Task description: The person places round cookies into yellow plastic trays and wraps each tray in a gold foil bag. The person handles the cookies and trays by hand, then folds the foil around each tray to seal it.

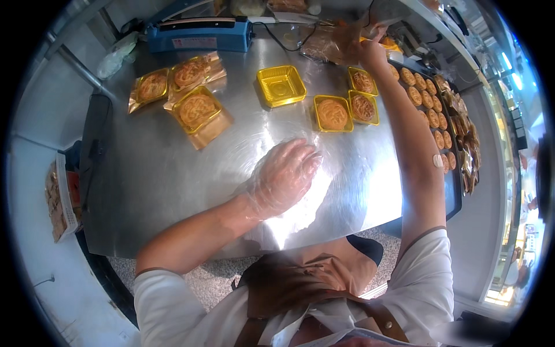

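My left hand (pixel 284 178), in a clear plastic glove, hovers over or rests on the steel table (pixel 173 212). Its fingers are loosely curled, and the palm is hidden. At the far right, my right hand (pixel 372 50) reaches among clear plastic film (pixel 386 17) and brown plastic wrapping (pixel 331 41); its grip is unclear. Beyond my left hand stand nested gold plastic trays (pixel 282 86). To their right, a round patterned pastry (pixel 333 114) and two darker pastries, one nearer (pixel 363 107) and one farther (pixel 363 82), sit in gold trays below my right forearm.
Three trayed pastries (pixel 196 110) lie at left on or partly in gold-brown packets (pixel 212 130). Behind them stands a blue bag sealer (pixel 199 37) with a cable. Rows of pastries fill a dark baking tray (pixel 455 199) at right, beside wrapped packets (pixel 466 139). A white basket (pixel 65 195) stands at far left.
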`<state>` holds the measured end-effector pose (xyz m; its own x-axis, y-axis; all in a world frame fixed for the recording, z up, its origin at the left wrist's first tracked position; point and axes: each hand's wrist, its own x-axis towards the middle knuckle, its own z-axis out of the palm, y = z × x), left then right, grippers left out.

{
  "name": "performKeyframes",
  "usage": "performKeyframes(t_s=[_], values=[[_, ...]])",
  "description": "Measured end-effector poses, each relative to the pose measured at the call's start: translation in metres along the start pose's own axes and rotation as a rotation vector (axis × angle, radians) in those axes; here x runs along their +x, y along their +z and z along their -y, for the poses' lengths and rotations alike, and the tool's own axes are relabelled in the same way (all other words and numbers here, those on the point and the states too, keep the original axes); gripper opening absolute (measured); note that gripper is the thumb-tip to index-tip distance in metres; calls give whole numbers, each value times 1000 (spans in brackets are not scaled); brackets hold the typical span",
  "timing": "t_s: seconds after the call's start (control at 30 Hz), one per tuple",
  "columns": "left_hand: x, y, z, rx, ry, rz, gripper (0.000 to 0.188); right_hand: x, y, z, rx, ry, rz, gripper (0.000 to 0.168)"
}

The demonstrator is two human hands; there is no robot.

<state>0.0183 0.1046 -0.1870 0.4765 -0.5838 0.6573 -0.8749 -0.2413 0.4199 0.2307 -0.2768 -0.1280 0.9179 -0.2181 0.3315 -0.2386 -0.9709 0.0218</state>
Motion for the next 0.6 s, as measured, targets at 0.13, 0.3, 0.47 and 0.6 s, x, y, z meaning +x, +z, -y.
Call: performKeyframes(t_s=[0.13, 0.3, 0.47, 0.6], values=[[-2, -4, 1, 22, -2, -12, 43, -9, -21, 38, 25, 87, 53, 45], [-1, 2, -1, 17, 1, -31, 42, -2, -12, 14, 84, 256, -44, 40], [-2, -1, 2, 46, 0, -23, 42, 0, -9, 12, 22, 153, -96, 30], [-2, 1, 3, 11, -7, -2, 45, -10, -19, -5, 147, 67, -273, 30]])
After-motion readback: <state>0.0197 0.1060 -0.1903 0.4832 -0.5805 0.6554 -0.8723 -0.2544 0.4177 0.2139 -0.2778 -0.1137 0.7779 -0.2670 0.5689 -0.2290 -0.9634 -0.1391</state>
